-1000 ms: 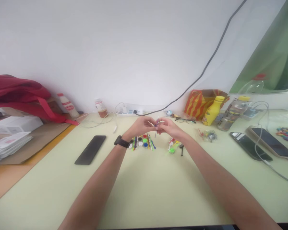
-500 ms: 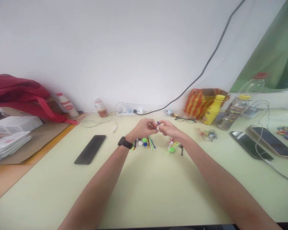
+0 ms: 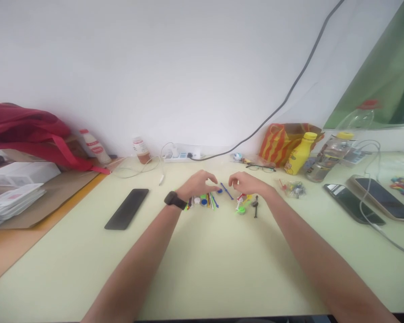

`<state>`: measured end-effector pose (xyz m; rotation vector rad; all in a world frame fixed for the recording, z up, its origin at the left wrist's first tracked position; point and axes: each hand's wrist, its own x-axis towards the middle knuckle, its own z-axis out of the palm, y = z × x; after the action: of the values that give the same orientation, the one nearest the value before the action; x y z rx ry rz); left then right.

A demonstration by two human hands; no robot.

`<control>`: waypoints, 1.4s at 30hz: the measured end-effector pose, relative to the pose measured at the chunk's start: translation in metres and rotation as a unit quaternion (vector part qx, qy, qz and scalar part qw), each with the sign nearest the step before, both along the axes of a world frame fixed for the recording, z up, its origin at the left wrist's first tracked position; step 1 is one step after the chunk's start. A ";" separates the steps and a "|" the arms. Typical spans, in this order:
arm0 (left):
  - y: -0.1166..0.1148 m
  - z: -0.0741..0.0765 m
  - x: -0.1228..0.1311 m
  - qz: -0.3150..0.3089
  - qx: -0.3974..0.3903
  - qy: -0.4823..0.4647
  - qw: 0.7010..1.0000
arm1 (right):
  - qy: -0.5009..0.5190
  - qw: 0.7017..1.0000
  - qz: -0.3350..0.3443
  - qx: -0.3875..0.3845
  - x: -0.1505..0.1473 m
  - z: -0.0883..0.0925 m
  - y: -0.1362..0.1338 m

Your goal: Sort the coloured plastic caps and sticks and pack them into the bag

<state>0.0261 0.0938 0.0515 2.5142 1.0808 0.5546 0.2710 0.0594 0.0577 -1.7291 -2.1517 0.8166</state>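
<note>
My left hand, with a black watch at its wrist, hovers with thumb and fingers parted and nothing visible in it. Beside its fingertips are a small blue disc and a thin blue plastic stick. Just right of the stick, my right hand is bent downward, fingers curled but apart from the thumb, holding nothing I can see. Below the left hand are coloured sticks, a white disc and another blue disc. Under the right hand lie a green disc and a black stick.
A black phone lies left, and two more phones with cables lie right. Glasses, a yellow bottle, a striped bag and a bag of small parts stand or lie behind. A power strip runs along the wall.
My hands have moved apart. The blue piece that was between their fingertips has been let go; a blue stick and a blue disc now show between the hands.
</note>
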 end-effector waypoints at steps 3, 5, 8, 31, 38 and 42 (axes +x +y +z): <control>0.007 0.018 -0.028 0.054 0.009 0.067 0.996 | -0.022 0.995 0.091 -0.024 0.014 0.010 -0.003; 0.009 0.025 -0.043 0.073 -0.015 0.122 0.990 | -0.043 0.990 0.129 -0.037 0.021 0.014 -0.003; 0.009 0.025 -0.049 0.078 -0.042 0.149 0.985 | -0.053 0.988 0.134 -0.052 0.028 0.015 -0.003; 0.001 0.021 -0.032 -0.011 -0.052 0.149 0.987 | -0.079 0.982 0.117 -0.123 0.040 0.023 -0.007; -0.012 0.007 0.003 -0.026 0.005 0.081 0.996 | -0.139 0.984 0.052 -0.102 0.042 0.027 -0.008; -0.017 -0.007 0.018 -0.042 0.047 0.092 0.994 | -0.130 0.986 0.060 -0.089 0.041 0.027 -0.009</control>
<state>0.0439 0.0768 0.0447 2.7230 1.0280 0.3637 0.3122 0.0509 0.0844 -1.9004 -2.4396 0.8802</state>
